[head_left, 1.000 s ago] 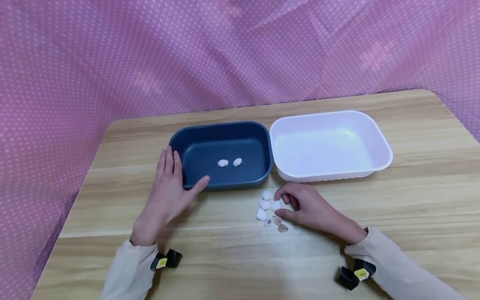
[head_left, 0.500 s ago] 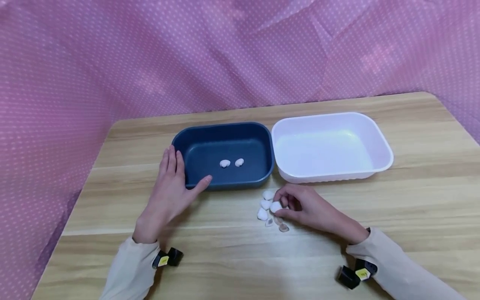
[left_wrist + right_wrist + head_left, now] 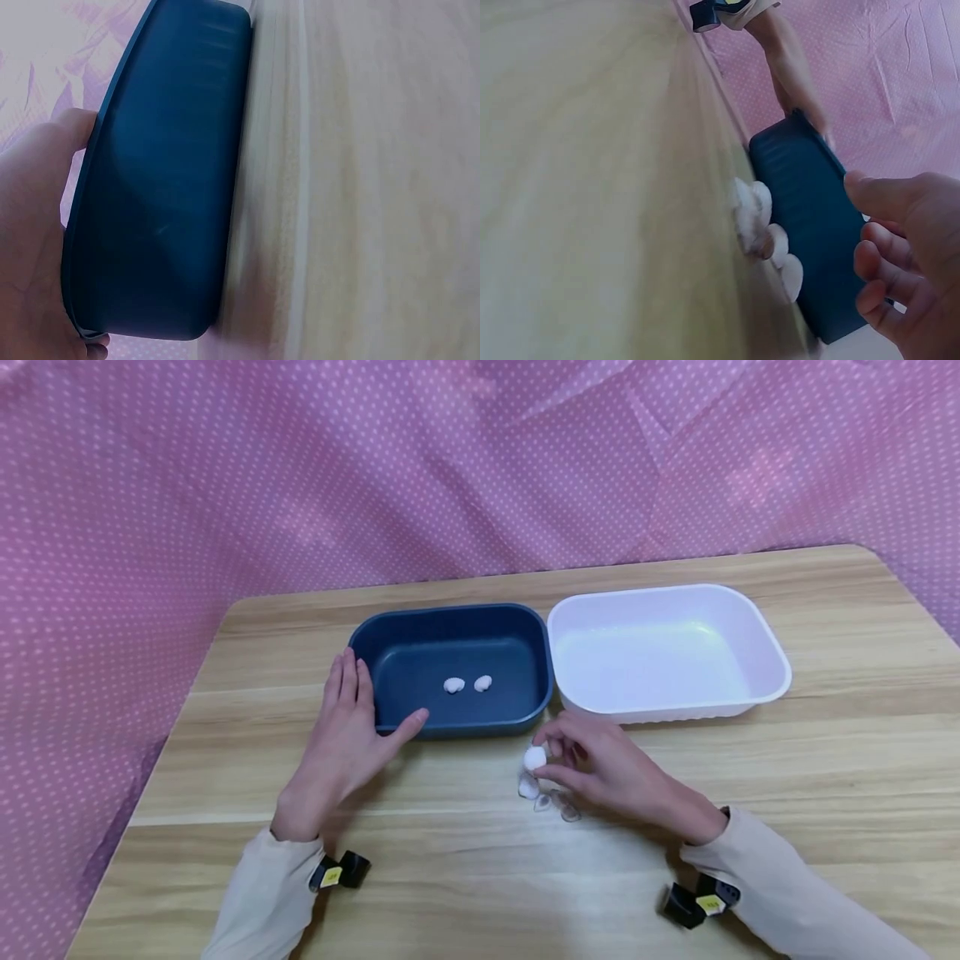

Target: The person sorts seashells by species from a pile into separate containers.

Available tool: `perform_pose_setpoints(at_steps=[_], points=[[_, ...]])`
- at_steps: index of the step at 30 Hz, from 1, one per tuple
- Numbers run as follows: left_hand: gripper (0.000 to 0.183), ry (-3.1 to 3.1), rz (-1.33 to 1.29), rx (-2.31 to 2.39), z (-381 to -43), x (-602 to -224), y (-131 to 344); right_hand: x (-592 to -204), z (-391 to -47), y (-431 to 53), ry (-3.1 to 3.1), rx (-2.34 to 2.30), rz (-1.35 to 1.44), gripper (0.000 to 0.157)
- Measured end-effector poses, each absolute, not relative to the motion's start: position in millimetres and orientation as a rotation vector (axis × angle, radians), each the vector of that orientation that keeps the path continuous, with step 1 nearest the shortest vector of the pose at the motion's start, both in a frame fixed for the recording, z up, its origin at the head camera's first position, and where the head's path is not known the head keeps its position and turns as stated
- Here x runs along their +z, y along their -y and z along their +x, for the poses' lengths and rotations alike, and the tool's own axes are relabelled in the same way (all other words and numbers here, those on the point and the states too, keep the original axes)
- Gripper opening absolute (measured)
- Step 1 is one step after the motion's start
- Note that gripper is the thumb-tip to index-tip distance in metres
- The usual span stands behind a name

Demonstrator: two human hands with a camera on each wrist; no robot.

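My right hand (image 3: 615,770) pinches a white seashell (image 3: 535,758) between thumb and forefinger, just above a small group of shells. Below it, another white shell (image 3: 528,787) and thin brownish shells (image 3: 570,812) lie on the table, partly covered by the hand. The held shell does not show in the right wrist view; several white shells (image 3: 790,277) do, beside the basin. My left hand (image 3: 343,739) rests with straight fingers on the left end of a dark blue basin (image 3: 465,727), thumb along its near rim. Two white ribbed shells (image 3: 453,685) lie inside that basin.
A white basin (image 3: 667,710) stands right beside the blue one, their rims nearly meeting. Both are on a wood-grain table (image 3: 450,877). Behind the table's far edge hangs a pink dotted cloth (image 3: 480,468).
My right hand has taken hold of a white shell and moved it a little left and away from me, over the other shells. The left hand stays on the blue basin.
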State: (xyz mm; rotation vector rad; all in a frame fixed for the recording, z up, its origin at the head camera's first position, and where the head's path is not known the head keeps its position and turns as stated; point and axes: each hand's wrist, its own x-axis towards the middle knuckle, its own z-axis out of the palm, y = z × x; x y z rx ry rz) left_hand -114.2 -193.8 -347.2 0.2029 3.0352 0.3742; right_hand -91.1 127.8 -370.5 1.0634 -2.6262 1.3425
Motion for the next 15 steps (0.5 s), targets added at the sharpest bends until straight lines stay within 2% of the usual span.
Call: perform_pose_setpoints(at_steps=[15], points=[[0.113,-3.044,0.199,0.373,-113.0,-351.0,194.0,-354.5,-99.5,-108.8,2.543,1.337,1.073,0.025]])
